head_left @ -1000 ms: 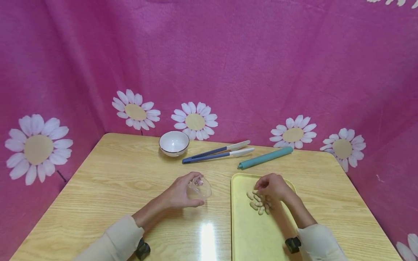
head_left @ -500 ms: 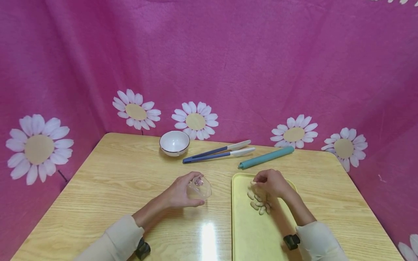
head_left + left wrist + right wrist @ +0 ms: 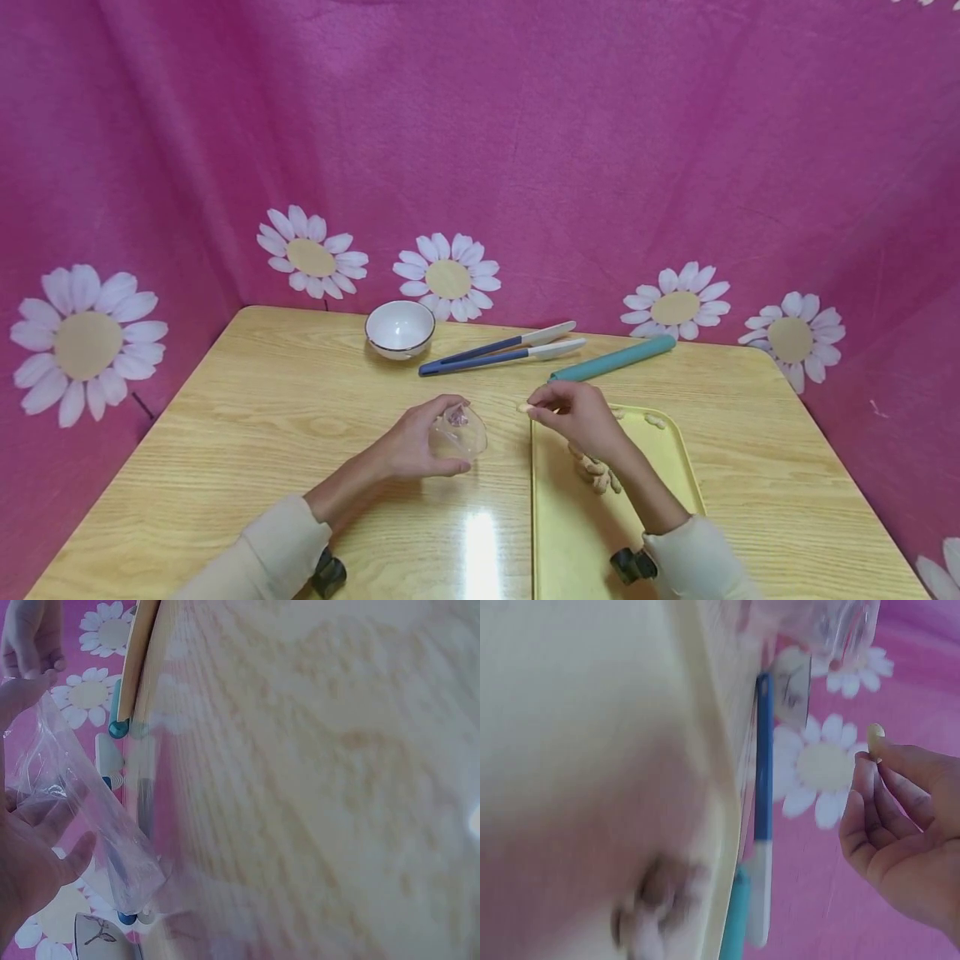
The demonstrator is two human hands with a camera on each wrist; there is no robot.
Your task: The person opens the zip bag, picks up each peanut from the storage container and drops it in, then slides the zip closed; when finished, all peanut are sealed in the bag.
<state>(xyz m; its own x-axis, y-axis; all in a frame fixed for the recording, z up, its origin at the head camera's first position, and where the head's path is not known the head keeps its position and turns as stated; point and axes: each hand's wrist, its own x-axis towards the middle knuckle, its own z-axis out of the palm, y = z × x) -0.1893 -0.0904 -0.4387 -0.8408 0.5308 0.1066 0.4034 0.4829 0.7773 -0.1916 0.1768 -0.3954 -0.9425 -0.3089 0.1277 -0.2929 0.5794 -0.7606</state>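
Observation:
My left hand holds a clear plastic bag above the table, its mouth spread between thumb and fingers; in the left wrist view the thin bag hangs from them. Pinched between the thumb and fingertips of my right hand is a peanut, over the far left corner of the yellow tray, a short way right of the bag. The right wrist view shows the peanut poking out past the fingertips. Several unshelled peanuts lie clustered on the tray, partly hidden by my right forearm.
At the back of the wooden table stand a white bowl, blue and white tongs lying spread, and a teal rod. Single peanuts lie near the tray's far edge. A pink flowered cloth hangs behind.
My right hand has lifted a peanut from the tray and carried it left toward the bag. The left hand and the bag have stayed in place.

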